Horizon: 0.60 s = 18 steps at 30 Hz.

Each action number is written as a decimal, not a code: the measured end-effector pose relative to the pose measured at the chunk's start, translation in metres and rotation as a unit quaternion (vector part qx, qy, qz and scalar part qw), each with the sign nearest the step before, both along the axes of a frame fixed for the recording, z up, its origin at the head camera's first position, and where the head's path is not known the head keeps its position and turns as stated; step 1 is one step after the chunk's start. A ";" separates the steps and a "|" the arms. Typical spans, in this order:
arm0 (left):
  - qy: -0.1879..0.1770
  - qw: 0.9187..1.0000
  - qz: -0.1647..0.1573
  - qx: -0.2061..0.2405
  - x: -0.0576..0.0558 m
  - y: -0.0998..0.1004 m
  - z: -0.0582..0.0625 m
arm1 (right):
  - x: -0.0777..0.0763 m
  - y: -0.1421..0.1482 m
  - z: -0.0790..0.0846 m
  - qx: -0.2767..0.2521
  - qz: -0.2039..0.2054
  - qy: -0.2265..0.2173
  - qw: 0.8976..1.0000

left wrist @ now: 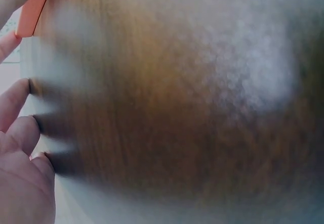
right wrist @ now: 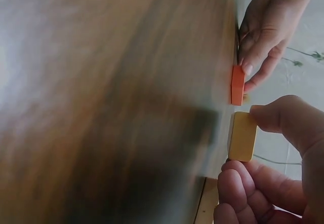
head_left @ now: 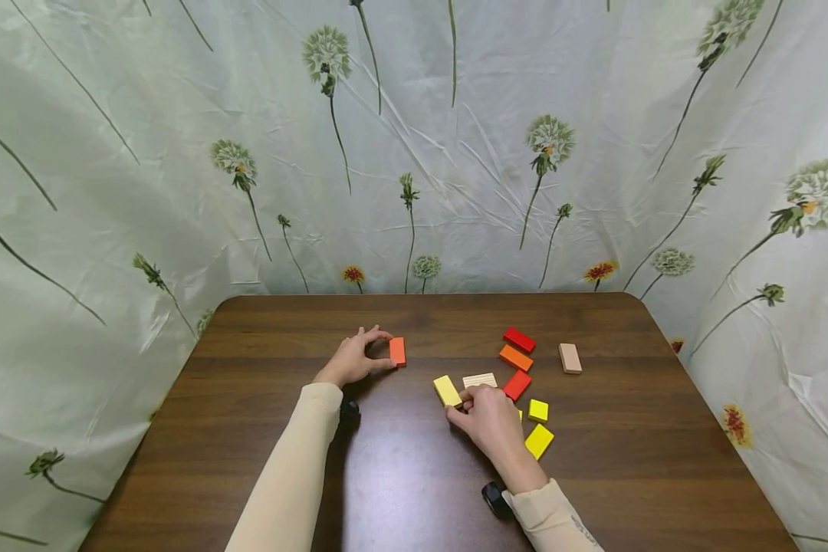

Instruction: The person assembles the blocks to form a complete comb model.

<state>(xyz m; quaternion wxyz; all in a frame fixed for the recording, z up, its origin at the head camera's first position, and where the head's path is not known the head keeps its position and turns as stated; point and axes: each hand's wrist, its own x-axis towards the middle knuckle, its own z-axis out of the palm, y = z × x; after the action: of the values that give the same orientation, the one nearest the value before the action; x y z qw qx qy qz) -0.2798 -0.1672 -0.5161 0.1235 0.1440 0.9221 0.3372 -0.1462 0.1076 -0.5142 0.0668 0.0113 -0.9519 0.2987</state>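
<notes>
On the left of the table, my left hand (head_left: 353, 359) pinches an orange block (head_left: 398, 352) between thumb and index finger. The same orange block (left wrist: 35, 11) shows at the upper left corner of the left wrist view, with the other fingertips touching the tabletop. My right hand (head_left: 495, 423) grips a pale yellow block (head_left: 446, 390) by its two ends, between thumb and fingers. In the right wrist view this yellow block (right wrist: 243, 136) appears close up, apart from the orange one. A ridged cream block (head_left: 479, 380) lies just behind my right hand, partly hidden by it.
Right of my right hand lie a red block (head_left: 517, 385), an orange block (head_left: 516, 358), another red block (head_left: 520, 340), a small yellow block (head_left: 538, 411) and a longer yellow block (head_left: 540, 441). Farther right is a beige block (head_left: 570, 358). A flowered curtain (head_left: 414, 153) hangs behind the table (head_left: 283, 330).
</notes>
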 end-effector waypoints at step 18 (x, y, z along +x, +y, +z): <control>0.010 1.000 -0.013 -0.010 -0.001 -0.001 -0.004 | -0.004 -0.022 0.007 0.004 0.011 -0.018 1.000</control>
<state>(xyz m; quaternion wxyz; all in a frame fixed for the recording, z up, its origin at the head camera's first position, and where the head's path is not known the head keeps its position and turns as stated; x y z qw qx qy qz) -0.2812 -0.1685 -0.5198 0.1206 0.1582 0.9247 0.3245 -0.1500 0.0854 -0.5070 0.0466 0.0172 -0.9539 0.2960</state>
